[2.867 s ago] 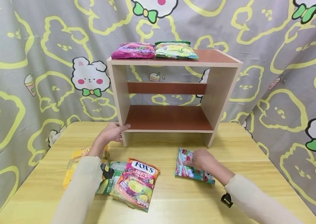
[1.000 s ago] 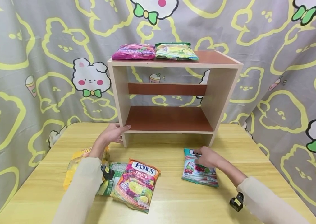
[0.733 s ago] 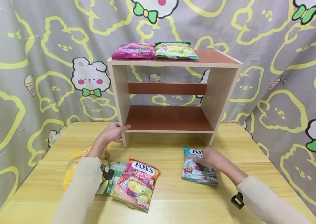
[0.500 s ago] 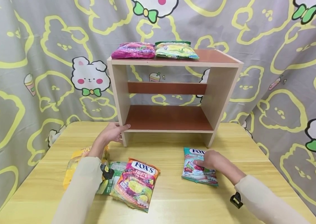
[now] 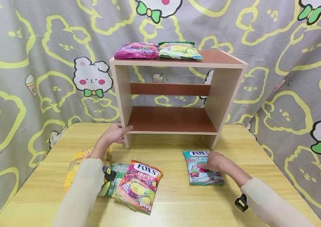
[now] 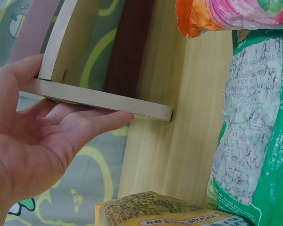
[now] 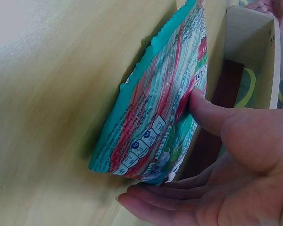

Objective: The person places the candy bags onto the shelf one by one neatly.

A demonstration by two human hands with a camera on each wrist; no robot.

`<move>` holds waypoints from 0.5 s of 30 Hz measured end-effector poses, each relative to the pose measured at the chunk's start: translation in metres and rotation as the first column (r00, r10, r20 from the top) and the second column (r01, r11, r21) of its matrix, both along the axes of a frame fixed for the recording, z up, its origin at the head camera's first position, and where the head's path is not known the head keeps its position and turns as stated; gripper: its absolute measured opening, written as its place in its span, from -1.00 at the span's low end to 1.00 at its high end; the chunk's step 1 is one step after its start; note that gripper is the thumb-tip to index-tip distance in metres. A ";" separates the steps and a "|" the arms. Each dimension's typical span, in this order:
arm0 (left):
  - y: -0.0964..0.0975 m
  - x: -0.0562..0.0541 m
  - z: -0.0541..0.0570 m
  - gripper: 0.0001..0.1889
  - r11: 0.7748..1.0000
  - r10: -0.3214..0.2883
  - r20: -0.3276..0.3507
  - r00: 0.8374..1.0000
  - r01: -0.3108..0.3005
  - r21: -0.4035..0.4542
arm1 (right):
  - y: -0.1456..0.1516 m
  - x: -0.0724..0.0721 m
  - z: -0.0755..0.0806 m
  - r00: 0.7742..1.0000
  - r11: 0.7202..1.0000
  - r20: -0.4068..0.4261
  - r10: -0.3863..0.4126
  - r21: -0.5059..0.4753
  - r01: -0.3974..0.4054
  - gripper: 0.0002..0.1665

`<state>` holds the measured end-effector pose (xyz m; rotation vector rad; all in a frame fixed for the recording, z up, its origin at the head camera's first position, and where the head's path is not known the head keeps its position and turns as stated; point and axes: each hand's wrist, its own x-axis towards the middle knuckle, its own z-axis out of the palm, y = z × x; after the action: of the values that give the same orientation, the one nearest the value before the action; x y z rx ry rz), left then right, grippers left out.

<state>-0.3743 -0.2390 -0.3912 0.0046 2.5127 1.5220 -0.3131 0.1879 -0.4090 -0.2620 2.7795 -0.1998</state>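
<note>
At 12 o'clock of the wooden table (image 5: 177, 205), the shelf unit (image 5: 174, 66) stands before a cartoon-print curtain (image 5: 58, 69), w/ a magenta pkt (image 5: 136, 51) on its top at approx. 10-11 o'clock and a green-&-yellow pkt (image 5: 179, 51) beside it, approx. 12. My L hand (image 5: 114, 135) clasps the unit's side panel at 8 o'clock, b/w thumb and fingers.

Below my L hand, toward 7 o'clock, lie a yellow pkt (image 5: 73, 168) and a green pkt (image 5: 119, 171), both part-hidden by my L forearm; an orange FOX'S Fruits pkt (image 5: 139, 187) overlaps the green one. Seen from the teal FOX'S pkt (image 5: 195, 173), that orange pkt is at approx. 8-9 o'clock, w/ bare tabletop b/w them. The unit's R leg (image 5: 213, 143) stands near at 12-1, in the way on that side.

The teal pkt is in front of the unit, over the R half of the table. My R hand (image 5: 215, 162) pinches it at its 3 o'clock side, thumb pressed on the printed face, fingers curled in at the edge beneath. Its logo end points b/w 11 and 12, toward the unit; the long axis runs from there to the btm seam, b/w 5 and 6. Printed side faces up, tilted in the R wrist view; can't tell if the btm seam touches the table.
</note>
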 end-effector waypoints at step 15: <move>0.001 -0.001 0.000 -0.28 1.000 -0.008 0.013 1.000 0.008 0.023 | 0.014 -0.007 0.002 0.967 0.962 0.208 -0.150 -0.197 0.191 -0.09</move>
<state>-0.3756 -0.2381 -0.3909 0.0082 2.4823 1.5429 -0.3206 0.2022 -0.4072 -0.0489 2.5883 -0.5424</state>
